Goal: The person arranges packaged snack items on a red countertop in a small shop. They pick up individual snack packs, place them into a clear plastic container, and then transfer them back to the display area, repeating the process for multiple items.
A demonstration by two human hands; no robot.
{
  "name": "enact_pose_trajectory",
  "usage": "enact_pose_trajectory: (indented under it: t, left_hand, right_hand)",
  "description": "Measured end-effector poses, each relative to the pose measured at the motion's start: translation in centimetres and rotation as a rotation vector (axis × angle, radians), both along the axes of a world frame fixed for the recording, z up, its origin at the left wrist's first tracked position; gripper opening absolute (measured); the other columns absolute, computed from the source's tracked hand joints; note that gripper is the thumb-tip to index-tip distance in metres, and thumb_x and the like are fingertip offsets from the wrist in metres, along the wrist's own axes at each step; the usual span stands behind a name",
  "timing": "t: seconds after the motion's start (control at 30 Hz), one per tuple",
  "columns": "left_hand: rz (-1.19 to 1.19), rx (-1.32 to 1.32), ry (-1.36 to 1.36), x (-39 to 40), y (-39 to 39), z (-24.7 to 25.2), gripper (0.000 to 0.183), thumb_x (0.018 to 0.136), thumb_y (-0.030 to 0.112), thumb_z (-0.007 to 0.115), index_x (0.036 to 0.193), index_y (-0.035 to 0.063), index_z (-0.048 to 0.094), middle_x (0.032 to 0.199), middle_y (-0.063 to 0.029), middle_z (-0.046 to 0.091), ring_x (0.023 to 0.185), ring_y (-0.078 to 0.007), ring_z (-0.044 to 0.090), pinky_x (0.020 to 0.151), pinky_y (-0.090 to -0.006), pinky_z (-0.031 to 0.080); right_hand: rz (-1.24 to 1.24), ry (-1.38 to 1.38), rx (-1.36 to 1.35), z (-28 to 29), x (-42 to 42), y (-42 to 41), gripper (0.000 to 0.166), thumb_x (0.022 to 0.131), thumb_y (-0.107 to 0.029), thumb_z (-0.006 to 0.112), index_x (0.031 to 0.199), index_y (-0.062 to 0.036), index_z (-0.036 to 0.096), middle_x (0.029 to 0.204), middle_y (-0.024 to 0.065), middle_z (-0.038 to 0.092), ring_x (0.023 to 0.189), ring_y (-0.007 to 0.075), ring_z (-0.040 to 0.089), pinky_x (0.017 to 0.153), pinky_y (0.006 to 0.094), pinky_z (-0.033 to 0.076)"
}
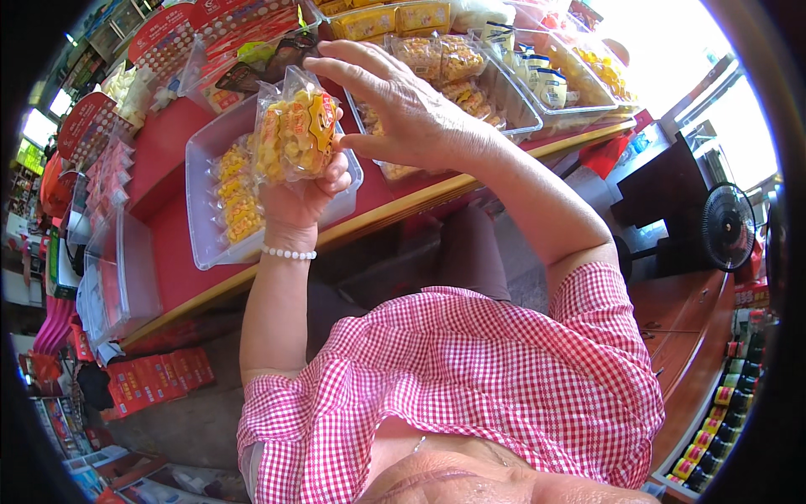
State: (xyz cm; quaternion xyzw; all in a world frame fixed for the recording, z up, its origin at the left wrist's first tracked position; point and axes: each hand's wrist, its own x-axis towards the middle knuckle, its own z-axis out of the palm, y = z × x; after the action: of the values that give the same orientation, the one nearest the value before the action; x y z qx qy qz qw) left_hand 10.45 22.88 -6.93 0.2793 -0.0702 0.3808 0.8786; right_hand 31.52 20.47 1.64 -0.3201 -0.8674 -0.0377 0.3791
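My left hand (299, 200), with a white bead bracelet (288, 253) at the wrist, holds clear-wrapped packets of yellow puffed snack (299, 135) upright. It is above a translucent plastic bin (204, 242), in which a row of similar snack packets (238, 195) lies along the left part. Just right of the held packets is my right hand (403, 104), its fingers spread and nothing seen in its grasp. Behind that hand, a second clear bin (526, 120) contains more snack packets (463, 57), partly covered by the hand and forearm.
The red counter (173, 217) has a wooden front edge (403, 205). White-and-blue pouches (554, 85) fill a bin at the back right. Another clear bin (135, 271) stands at the left end. A black fan (727, 225) is at the far right.
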Motion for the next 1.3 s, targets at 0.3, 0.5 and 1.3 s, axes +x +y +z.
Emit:
enact_pose_trajectory:
  t: [0.3, 0.5, 1.3]
  left_hand:
    - [0.033, 0.037, 0.623, -1.8, 1.3, 1.8, 0.065, 0.101, 0.064, 0.033, 0.133, 0.0104, 0.053, 0.111, -0.0104, 0.069, 0.087, -0.0215, 0.072, 0.044, -0.0266, 0.052]
    - [-0.195, 0.089, 0.550, -4.7, 4.8, 2.1, 0.086, 0.097, 0.075, 0.024, 0.140, 0.0039, 0.047, 0.124, -0.0233, 0.063, 0.098, -0.0358, 0.069, 0.062, -0.0358, 0.061]
    - [0.746, 0.600, 0.970, -0.3, -2.3, 3.1, 0.054, 0.094, 0.042, 0.069, 0.129, 0.0048, 0.052, 0.106, -0.0039, 0.065, 0.090, -0.0139, 0.066, 0.064, -0.0283, 0.056]
  right_hand:
    - [0.039, -0.453, 0.281, 2.4, -0.9, 0.0, 0.068, 0.070, -0.022, 0.085, 0.132, -0.0195, 0.058, 0.110, 0.0061, 0.065, 0.117, 0.0265, 0.060, 0.109, 0.0520, 0.036]
    - [-0.065, -0.077, -0.373, 1.1, -0.6, 2.2, 0.069, 0.063, -0.045, 0.086, 0.116, -0.0064, 0.063, 0.105, 0.0157, 0.067, 0.101, 0.0306, 0.067, 0.086, 0.0411, 0.054]
    - [0.432, 0.709, -1.152, -4.4, -0.1, 4.7, 0.075, 0.077, -0.044, 0.086, 0.128, -0.0011, 0.053, 0.111, 0.0115, 0.065, 0.105, 0.0195, 0.065, 0.085, 0.0367, 0.059]
